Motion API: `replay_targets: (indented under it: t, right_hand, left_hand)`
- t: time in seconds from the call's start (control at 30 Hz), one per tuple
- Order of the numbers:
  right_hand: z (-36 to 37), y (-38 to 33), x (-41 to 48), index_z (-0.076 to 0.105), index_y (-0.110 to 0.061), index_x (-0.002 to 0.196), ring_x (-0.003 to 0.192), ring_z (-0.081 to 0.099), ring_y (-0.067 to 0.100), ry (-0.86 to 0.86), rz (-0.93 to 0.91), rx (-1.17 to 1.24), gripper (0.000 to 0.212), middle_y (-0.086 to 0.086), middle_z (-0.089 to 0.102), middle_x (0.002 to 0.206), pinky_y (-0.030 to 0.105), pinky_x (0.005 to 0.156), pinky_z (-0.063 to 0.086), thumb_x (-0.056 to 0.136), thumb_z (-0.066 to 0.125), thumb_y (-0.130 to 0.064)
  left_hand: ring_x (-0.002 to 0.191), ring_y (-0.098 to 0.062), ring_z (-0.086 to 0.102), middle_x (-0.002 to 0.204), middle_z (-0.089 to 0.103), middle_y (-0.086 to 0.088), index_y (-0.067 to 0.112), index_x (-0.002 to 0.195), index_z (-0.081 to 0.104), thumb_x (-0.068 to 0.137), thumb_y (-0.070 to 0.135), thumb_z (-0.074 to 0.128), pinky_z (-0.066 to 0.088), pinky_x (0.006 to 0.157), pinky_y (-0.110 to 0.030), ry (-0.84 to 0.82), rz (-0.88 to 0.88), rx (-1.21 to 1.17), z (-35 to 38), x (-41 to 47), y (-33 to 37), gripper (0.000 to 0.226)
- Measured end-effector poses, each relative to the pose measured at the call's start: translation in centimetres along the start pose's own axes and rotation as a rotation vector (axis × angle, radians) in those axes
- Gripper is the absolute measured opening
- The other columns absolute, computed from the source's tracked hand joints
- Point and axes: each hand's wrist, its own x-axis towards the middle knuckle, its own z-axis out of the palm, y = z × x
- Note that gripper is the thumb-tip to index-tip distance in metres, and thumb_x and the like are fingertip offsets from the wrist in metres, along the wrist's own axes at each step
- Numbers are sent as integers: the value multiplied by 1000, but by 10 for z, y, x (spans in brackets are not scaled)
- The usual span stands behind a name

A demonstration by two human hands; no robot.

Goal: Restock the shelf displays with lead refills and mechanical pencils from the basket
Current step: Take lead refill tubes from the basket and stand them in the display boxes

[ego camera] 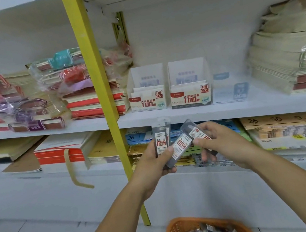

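Observation:
My left hand [151, 163] grips grey lead refill cases [160, 138] labelled 0.5, held upright and fanned below the shelf edge. My right hand [219, 143] pinches another grey refill case [194, 131], tilted against those in the left hand. On the shelf above stand two white display boxes, one marked HB 0.5 [147, 96] and one marked HB 0.7 [190, 92], each partly filled. A third display box [230, 90] with a blue label sits to their right. The orange basket [177, 229] at the bottom holds several more refill cases.
A yellow upright post [99, 84] divides the shelving just left of the display boxes. Wrapped notebook stacks [64, 89] fill the shelf's left side, and pale notebook stacks [288, 56] pile at the right. Lower shelves hold envelopes and paper packs [284, 126].

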Motion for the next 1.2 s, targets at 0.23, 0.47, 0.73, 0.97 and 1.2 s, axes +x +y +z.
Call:
replay_targets:
  t: [0.23, 0.47, 0.73, 0.97, 1.2]
  right_hand:
    - [7, -4, 7, 68, -36, 105, 57, 61, 19, -32, -80, -28, 28, 6, 68, 83, 26, 51, 48, 85, 73, -16]
    - [5, -6, 5, 58, -41, 89, 57, 69, 23, -42, -36, -131, 33, -7, 69, 88, 26, 44, 47, 76, 82, -23]
    - [-6, -15, 10, 65, -13, 111, 84, 73, 31, 20, -7, 409, 31, 14, 74, 100, 25, 60, 58, 82, 68, -26]
    - [4, -26, 16, 56, -7, 114, 82, 73, 30, 210, -63, 373, 21, 14, 75, 92, 25, 64, 60, 98, 52, -20]
    - [-4, -86, 51, 56, -24, 103, 69, 71, 12, 373, -256, 45, 7, -5, 76, 83, 16, 53, 51, 96, 58, -24]
  left_hand:
    - [97, -17, 74, 110, 75, 2, 29, 128, 53, 98, 22, 62, 56, 67, -25, -119, -5, 47, 1, -4, 3, 32]
    - [75, -10, 59, 92, 70, -1, 30, 118, 60, 94, 26, 67, 49, 61, -24, 97, 63, -20, -1, 6, 7, 25]
    - [64, 0, 65, 86, 76, 8, 41, 93, 67, 85, 21, 78, 51, 56, -19, 228, 106, -49, 3, 12, 8, 25]
    - [68, -4, 66, 90, 76, 7, 34, 107, 65, 84, 20, 80, 51, 55, -23, 273, 61, -136, 7, 10, 15, 31]
    - [66, -6, 62, 86, 76, 8, 40, 108, 61, 98, 29, 62, 50, 54, -24, 322, 149, -148, -10, 28, 49, 15]
